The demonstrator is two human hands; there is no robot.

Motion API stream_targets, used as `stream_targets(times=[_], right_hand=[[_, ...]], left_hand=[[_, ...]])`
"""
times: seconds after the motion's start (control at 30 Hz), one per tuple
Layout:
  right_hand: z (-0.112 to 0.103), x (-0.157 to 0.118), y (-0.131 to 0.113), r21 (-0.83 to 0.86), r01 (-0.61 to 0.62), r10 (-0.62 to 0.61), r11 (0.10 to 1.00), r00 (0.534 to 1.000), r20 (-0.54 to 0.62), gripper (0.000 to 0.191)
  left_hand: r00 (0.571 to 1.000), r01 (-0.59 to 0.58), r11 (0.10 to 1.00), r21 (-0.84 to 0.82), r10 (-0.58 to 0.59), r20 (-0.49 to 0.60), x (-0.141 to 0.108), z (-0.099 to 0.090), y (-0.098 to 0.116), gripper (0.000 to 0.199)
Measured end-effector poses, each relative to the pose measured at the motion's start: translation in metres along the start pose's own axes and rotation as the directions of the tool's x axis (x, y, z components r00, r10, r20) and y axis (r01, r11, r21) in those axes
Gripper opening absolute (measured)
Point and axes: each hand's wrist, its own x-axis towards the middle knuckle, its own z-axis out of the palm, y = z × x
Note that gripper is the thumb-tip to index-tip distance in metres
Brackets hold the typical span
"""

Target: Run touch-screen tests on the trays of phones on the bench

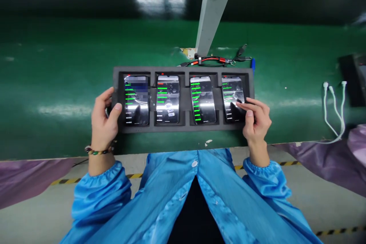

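Observation:
A dark foam tray lies on the green bench, with a smartphone in each of its compartments. My left hand is closed on the tray's left end, thumb on top of the rim. Near it lies the leftmost phone, its screen lit with green bars. The second phone has one red bar among green ones, and the third phone shows a longer green column. Over the tray's right end is my right hand, fingers apart, a fingertip at the screen of the rightmost phone.
Behind the tray, black and red cables and a blue pen-like item lie by a grey metal post. White cables and a dark device are at the right. The bench's front edge runs before my body.

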Motion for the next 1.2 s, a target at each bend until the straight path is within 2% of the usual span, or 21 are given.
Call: stream_targets(times=[0.17, 0.27, 0.4, 0.5, 0.63, 0.77, 0.87, 1.03, 1.2], right_hand=[[-0.002, 0.003, -0.002, -0.076, 0.023, -0.017, 0.997, 0.997, 0.075, 0.038], [0.004, 0.006, -0.023, -0.055, 0.052, -0.047, 0.997, 0.995, 0.084, 0.037], [0.020, 0.009, -0.058, 0.042, 0.119, -0.126, 0.992, 0.963, 0.239, 0.035], [0.028, 0.014, -0.069, 0.074, 0.120, -0.136, 0.990, 0.950, 0.281, 0.034], [0.031, 0.022, -0.068, 0.066, 0.089, -0.105, 0.994, 0.946, 0.307, 0.035], [0.032, 0.025, -0.067, 0.074, 0.092, -0.111, 0.993, 0.939, 0.326, 0.034], [0.034, 0.024, -0.067, 0.072, 0.111, -0.127, 0.991, 0.944, 0.304, 0.033], [0.035, 0.023, -0.066, 0.068, 0.135, -0.150, 0.988, 0.941, 0.305, 0.033], [0.039, 0.023, -0.065, 0.087, 0.118, -0.138, 0.989, 0.947, 0.289, 0.032]], left_hand=[[1.000, -0.016, 0.999, -0.035, 0.017, 0.018, 0.005, 0.003, 0.002, 0.081], [0.999, -0.016, 0.998, -0.064, 0.019, 0.038, 0.000, 0.005, 0.004, 0.080], [0.999, 0.005, 0.999, -0.035, -0.003, 0.038, -0.007, 0.006, 0.006, 0.078], [0.999, -0.023, 1.000, -0.011, 0.024, 0.035, -0.010, 0.005, 0.009, 0.075], [0.993, -0.119, 0.986, 0.119, 0.120, -0.005, -0.011, 0.004, 0.018, 0.059], [0.994, -0.108, 0.981, 0.164, 0.112, -0.013, -0.011, 0.005, 0.023, 0.050], [0.994, -0.088, 0.991, 0.106, 0.094, -0.053, -0.011, 0.007, 0.020, 0.051], [0.996, -0.022, 0.994, -0.107, 0.013, -0.087, -0.011, 0.012, 0.009, 0.058], [0.995, 0.003, 0.998, -0.059, -0.009, -0.103, -0.012, 0.014, 0.009, 0.061]])
